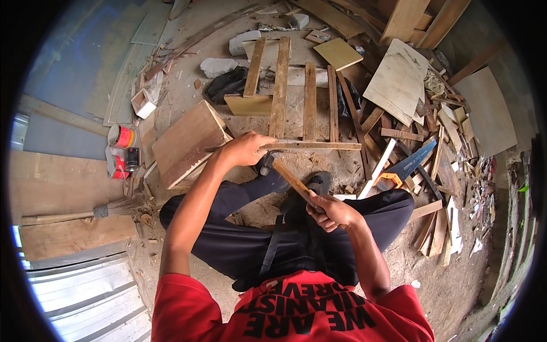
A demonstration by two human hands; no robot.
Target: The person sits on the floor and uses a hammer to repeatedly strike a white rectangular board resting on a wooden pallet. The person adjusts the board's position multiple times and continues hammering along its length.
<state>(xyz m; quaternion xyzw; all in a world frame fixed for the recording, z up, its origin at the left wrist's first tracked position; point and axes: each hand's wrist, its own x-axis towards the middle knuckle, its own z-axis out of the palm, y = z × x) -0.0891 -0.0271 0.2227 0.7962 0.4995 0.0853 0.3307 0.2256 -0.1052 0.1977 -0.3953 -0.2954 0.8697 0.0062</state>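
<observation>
My right hand (330, 212) is wrapped round the wooden handle of a hammer (293, 181). The dark hammer head points up and left, just below my left hand (246, 149). That left hand is closed at the near left corner of a wooden slat frame (279, 91), gripping the end of its near crosspiece (319, 146). Several upright slats run away from this crosspiece. Whether a nail sits between the left fingers is hidden. My bent legs lie under both hands, in dark trousers.
A thick wooden block (188, 142) stands left of the frame. Red cans (121, 136) and a stick broom (114, 208) are farther left. On the right, a blue handsaw (411, 161) with an orange handle lies among scrap wood. A pale board (396, 80) leans behind it.
</observation>
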